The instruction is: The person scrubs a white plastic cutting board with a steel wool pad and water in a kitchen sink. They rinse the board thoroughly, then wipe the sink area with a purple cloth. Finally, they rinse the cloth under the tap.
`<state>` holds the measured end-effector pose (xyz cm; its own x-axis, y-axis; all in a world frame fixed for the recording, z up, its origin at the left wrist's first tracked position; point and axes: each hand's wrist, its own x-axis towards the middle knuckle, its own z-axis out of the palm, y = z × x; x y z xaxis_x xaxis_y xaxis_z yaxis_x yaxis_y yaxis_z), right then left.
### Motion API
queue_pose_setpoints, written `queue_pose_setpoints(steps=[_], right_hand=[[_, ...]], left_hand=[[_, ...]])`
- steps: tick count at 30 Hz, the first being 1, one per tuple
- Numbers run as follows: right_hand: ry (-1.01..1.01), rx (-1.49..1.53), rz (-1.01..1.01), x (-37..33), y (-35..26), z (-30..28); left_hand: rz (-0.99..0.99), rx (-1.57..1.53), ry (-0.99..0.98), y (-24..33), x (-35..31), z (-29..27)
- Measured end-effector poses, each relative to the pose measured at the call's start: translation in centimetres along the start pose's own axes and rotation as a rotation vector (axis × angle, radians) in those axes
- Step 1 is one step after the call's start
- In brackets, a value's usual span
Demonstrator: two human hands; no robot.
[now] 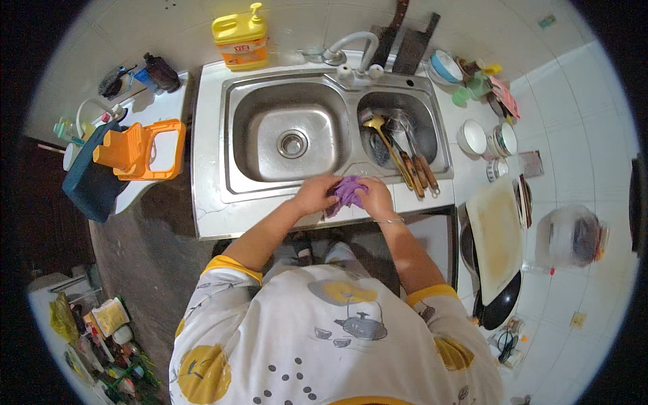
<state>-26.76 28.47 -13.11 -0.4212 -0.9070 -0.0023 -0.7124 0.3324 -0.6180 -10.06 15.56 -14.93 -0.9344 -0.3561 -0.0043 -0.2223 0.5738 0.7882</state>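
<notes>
A crumpled purple cloth [349, 191] is bunched between my two hands at the front edge of the sink counter. My left hand [316, 195] grips its left side, fingers curled into it. From the other side my right hand [375, 197] is closed on the same cloth. Just beyond is the steel double sink [226, 155], its larger left basin showing a round drain [292, 144]. Several long-handled utensils, among them a gold-coloured ladle [375, 121], lean in the smaller right basin, their wooden handles [425, 172] resting over its front rim.
A white faucet [358, 40] rises behind the sink, beside a yellow detergent jug [241, 50] and two upright cleavers [415, 47]. Bowls [472, 138] and a cutting board [495, 236] stand at the right. An orange plastic stand [128, 152] is on the left counter.
</notes>
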Motion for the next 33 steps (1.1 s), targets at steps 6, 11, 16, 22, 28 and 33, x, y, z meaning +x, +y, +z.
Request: queue_pose_setpoints(steps=[6, 11, 16, 22, 28, 33], right_hand=[[0.111, 0.246, -0.038, 6.6, -3.5, -3.9], [0.082, 0.262, 0.018, 12.9, 0.2, -1.8], [0.292, -0.007, -0.222, 23.4, 0.0, -2.1], [0.113, -0.294, -0.254, 25.3, 6.2, 4.1], [0.020, -0.160, -0.180, 22.9, 4.4, 2.4], [-0.056, -0.095, -0.250, 23.6, 3.9, 1.8]], left_hand=[[-0.251, -0.507, 0.324, -0.6, 2.9, -2.1], [-0.359, -0.699, 0.459, -3.3, 8.9, -3.3], [-0.171, -0.211, 0.912, -7.9, 18.5, -6.4], [-0.187, 0.030, 0.635, -10.2, 21.8, -3.4], [-0.332, -0.119, 0.312, -11.5, 19.2, -4.8], [-0.346, -0.072, 0.284, -10.9, 16.6, -6.6]])
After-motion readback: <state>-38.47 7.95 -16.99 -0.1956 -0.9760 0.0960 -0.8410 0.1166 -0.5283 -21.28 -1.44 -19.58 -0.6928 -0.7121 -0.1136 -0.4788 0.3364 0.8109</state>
